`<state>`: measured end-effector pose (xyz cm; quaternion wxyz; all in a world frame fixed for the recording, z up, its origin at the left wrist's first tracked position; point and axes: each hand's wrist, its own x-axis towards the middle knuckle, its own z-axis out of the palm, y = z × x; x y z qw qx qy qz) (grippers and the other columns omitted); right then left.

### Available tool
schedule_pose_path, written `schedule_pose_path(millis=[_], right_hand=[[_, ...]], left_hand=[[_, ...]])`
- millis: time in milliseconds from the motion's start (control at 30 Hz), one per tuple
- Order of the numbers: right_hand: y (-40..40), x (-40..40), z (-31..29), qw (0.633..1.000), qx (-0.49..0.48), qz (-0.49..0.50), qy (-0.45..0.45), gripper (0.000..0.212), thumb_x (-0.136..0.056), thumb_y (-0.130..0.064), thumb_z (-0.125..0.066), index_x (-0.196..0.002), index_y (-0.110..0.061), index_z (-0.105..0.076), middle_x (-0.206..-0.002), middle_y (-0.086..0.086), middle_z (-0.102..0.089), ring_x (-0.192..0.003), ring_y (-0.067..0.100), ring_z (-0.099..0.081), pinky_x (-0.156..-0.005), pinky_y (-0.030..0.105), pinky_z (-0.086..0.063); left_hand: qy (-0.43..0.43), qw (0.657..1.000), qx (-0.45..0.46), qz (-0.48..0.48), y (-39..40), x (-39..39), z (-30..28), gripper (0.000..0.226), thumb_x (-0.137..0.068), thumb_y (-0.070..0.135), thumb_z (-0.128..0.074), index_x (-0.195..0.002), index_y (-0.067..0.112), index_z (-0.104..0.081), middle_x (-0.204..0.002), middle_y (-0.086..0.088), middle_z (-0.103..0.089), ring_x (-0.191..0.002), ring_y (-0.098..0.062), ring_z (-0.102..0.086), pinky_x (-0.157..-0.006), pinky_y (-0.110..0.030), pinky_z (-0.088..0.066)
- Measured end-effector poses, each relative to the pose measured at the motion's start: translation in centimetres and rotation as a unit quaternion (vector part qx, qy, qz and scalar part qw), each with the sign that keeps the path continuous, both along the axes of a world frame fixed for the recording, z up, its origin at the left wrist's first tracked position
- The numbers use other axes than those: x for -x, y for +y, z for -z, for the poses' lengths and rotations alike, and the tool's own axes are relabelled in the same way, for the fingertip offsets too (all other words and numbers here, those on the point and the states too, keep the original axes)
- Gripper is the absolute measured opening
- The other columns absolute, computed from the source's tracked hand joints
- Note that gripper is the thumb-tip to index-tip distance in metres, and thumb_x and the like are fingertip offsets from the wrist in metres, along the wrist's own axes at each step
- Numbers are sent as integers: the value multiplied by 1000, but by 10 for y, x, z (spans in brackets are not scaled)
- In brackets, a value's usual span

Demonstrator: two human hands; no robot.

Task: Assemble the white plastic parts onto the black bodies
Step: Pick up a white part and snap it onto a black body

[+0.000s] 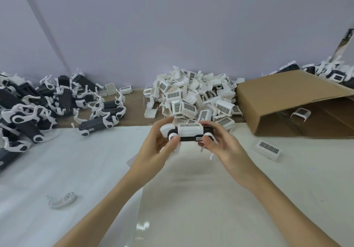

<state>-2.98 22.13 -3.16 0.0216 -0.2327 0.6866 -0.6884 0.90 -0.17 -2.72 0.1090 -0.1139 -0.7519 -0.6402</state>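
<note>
I hold one black body (188, 138) level above the table, with a white cover (189, 129) lying along its top and white wheel arms at both ends. My left hand (159, 145) grips its left end, thumb on the round white hub. My right hand (220, 143) grips the right end, fingers curled round it. Just behind, a heap of loose white plastic covers (193, 97) with grid stickers is piled against the wall. At the far left lies a pile of black bodies (38, 105) with white arms attached.
An open cardboard box (287, 101) lies on its side at the right with one white part inside. A single white cover (267, 149) sits right of my hands. A loose white arm (62, 200) lies near the front left. More assembled pieces (331, 72) sit behind the box.
</note>
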Motion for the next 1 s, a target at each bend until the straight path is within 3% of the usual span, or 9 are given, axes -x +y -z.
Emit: schedule_pose_path(millis=[167,367,433,500,667,767,867,933,1000], right_hand=[[2,0,6,986,-116,9,123,46,-102,-27,-65,-145,-42,-55,-141,-12,-58,-135,16,-55,-109,40,-49],[-10,-5,17,929,-246,130,242,58,-89,-18,-84,-143,-28,-64,-134,-18,-63,-117,1,-62,-102,20,-49],[-11,-5,18,936,-243,134,216,55,-89,-17,-83,-139,-31,-66,-105,-35,-63,-88,-3,-62,-80,11,-48],[-12,-5,17,939,-244,127,207,52,-91,-20,-81,-138,-34,-67,-90,-33,-64,-79,-2,-60,-72,8,-45],[-6,0,12,958,-248,74,121,58,-94,-33,-78,-146,-45,-55,-132,-18,-65,-122,-1,-60,-102,19,-48],[4,2,4,984,-174,-20,13,47,-97,-48,-68,-143,-50,-55,-126,-15,-69,-113,8,-70,-97,26,-55],[10,5,0,991,-120,-22,-49,31,-98,-47,-69,-124,-33,-73,-107,8,-75,-84,33,-77,-87,47,-63],[13,11,-5,991,-86,-16,-99,36,-99,-48,-68,-116,-17,-78,-109,22,-73,-81,36,-73,-84,44,-63],[23,19,-17,987,49,-8,-156,44,-99,-43,-67,-115,-3,-77,-119,37,-66,-89,35,-71,-84,40,-64]], left_hand=[[42,999,5,-34,4,-2,5,60,-88,31,-82,-141,20,-57,-121,4,-74,-113,-23,-71,-101,-38,-57],[108,987,78,-86,16,-6,7,43,-80,45,-87,-116,32,-68,-108,6,-73,-97,-26,-67,-86,-38,-56],[128,981,96,-106,23,-8,7,40,-79,46,-88,-112,36,-66,-106,8,-70,-97,-25,-65,-81,-28,-53],[126,980,88,-123,26,-9,5,39,-79,49,-87,-109,36,-65,-104,8,-70,-96,-23,-66,-79,-22,-50],[45,994,18,-102,22,-7,5,25,-87,39,-83,-106,27,-71,-97,6,-75,-91,-16,-71,-80,-23,-54],[-7,995,-43,-91,12,-3,3,23,-94,40,-76,-105,21,-72,-89,7,-75,-85,-11,-69,-75,-13,-48],[-58,994,-60,-71,2,1,3,46,-97,66,-63,-125,30,-68,-93,-2,-71,-90,-10,-69,-83,-17,-46],[-68,991,-86,-71,1,4,1,55,-97,69,-45,-139,37,-61,-113,3,-73,-108,-11,-71,-94,-24,-49],[-33,991,-96,-86,-1,7,-1,54,-104,60,-39,-139,26,-61,-124,-2,-72,-116,-19,-69,-98,-35,-54]])
